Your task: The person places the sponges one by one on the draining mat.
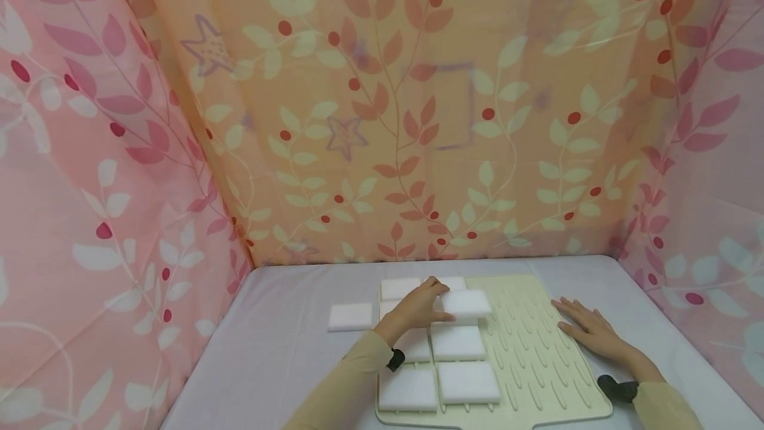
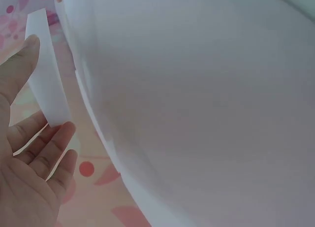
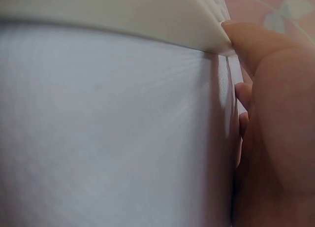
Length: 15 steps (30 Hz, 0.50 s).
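My left hand (image 1: 416, 308) pinches a white rectangular sponge (image 1: 468, 301) above the pale green ridged mat (image 1: 537, 350). In the left wrist view, the sponge (image 2: 49, 77) stands edge-on between the thumb and the fingers of the left hand (image 2: 34, 173). Beneath the left arm, more white sponges (image 1: 458, 342) lie in two columns on the mat's left half, some partly hidden by the hand and sleeve. My right hand (image 1: 597, 336) lies at the mat's right edge, fingers extended. Up close, the right thumb of that hand (image 3: 280, 104) touches the mat's rim (image 3: 147, 17).
One loose white sponge (image 1: 350, 317) lies on the white-covered table (image 1: 268, 330), left of the mat. Floral curtains (image 1: 388, 118) enclose the table at the back and on both sides. The mat's right half shows bare ridges.
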Each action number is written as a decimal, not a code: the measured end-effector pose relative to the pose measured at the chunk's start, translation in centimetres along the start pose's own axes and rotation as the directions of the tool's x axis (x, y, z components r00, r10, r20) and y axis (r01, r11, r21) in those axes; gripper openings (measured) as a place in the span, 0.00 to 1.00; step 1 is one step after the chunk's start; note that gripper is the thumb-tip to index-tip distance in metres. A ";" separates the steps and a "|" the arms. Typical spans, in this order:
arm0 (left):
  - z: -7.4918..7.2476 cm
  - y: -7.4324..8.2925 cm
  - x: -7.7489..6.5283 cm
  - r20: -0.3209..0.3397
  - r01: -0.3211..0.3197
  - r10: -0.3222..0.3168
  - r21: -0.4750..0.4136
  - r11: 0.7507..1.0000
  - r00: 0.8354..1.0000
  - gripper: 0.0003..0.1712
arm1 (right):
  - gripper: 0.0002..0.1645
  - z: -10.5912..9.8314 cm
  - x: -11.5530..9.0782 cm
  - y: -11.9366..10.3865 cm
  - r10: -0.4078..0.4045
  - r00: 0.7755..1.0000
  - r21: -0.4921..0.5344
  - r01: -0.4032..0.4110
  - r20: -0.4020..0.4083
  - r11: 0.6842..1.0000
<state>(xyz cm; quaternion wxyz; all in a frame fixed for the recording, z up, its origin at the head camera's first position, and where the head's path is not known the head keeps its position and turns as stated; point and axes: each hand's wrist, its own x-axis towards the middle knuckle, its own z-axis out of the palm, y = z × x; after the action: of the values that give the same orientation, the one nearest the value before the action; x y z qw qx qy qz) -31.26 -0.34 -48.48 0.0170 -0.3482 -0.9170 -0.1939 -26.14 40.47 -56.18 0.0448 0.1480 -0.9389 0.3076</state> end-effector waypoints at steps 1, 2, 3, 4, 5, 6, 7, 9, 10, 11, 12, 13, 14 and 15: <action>0.1 0.2 0.2 0.006 0.000 0.000 0.003 1.000 1.000 0.39 | 0.35 0.0 0.0 0.1 0.001 1.000 -0.002 -0.001 -0.001 1.000; 0.3 0.3 0.4 0.011 -0.002 0.002 0.008 1.000 1.000 0.39 | 0.35 0.1 0.0 0.2 0.002 1.000 -0.003 -0.002 -0.002 1.000; 0.4 0.5 0.6 0.014 -0.004 0.004 0.015 1.000 1.000 0.39 | 0.35 0.1 0.0 0.3 0.003 1.000 -0.005 -0.003 -0.004 1.000; 0.5 0.6 0.8 0.016 -0.006 0.006 0.017 1.000 1.000 0.39 | 0.35 0.1 0.0 0.3 0.004 1.000 -0.001 -0.004 -0.002 1.000; 0.6 0.8 0.9 0.017 -0.009 0.008 0.021 1.000 1.000 0.39 | 0.35 0.1 0.1 0.4 0.004 1.000 0.002 -0.004 -0.001 1.000; 0.7 1.0 1.2 0.016 -0.012 0.012 0.028 1.000 1.000 0.39 | 0.35 0.2 0.1 0.4 0.004 1.000 0.004 -0.004 0.001 1.000; 0.8 1.2 1.4 0.015 -0.016 0.015 0.033 0.999 1.000 0.39 | 0.35 0.2 0.1 0.4 0.005 1.000 0.006 -0.005 0.000 1.000; 1.1 1.6 1.8 0.011 -0.027 0.027 0.047 0.999 1.000 0.39 | 0.35 0.2 0.1 0.5 0.005 1.000 0.008 -0.005 -0.003 1.000; 1.1 1.8 1.9 0.008 -0.033 0.033 0.050 0.998 0.999 0.39 | 0.35 0.2 0.1 0.5 0.005 1.000 0.006 -0.005 -0.004 1.000; 1.3 1.9 2.2 0.001 -0.047 0.047 0.062 0.997 0.999 0.39 | 0.35 0.2 0.1 0.6 0.006 1.000 0.004 -0.006 -0.003 1.000; 1.4 2.1 2.3 -0.001 -0.053 0.053 0.063 0.997 0.999 0.38 | 0.35 0.2 0.1 0.6 0.007 1.000 0.002 -0.007 -0.003 1.000; 1.4 2.3 2.5 -0.001 -0.059 0.059 0.067 0.996 0.998 0.38 | 0.35 0.2 0.1 0.5 0.007 1.000 -0.001 -0.007 -0.003 1.000; 1.5 2.5 2.7 -0.004 -0.065 0.066 0.072 0.995 0.998 0.38 | 0.35 0.2 0.1 0.5 0.006 1.000 0.000 -0.006 -0.006 1.000; 1.7 2.6 2.8 -0.001 -0.066 0.067 0.079 0.995 0.998 0.38 | 0.35 0.2 0.1 0.5 0.006 1.000 -0.002 -0.006 -0.004 1.000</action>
<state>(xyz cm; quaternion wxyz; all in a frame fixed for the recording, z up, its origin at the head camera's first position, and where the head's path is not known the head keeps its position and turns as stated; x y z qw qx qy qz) -31.53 3.85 -48.63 0.0389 -0.3772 -0.9118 -0.1577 -26.38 40.71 -56.59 0.0460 0.1443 -0.9396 0.3069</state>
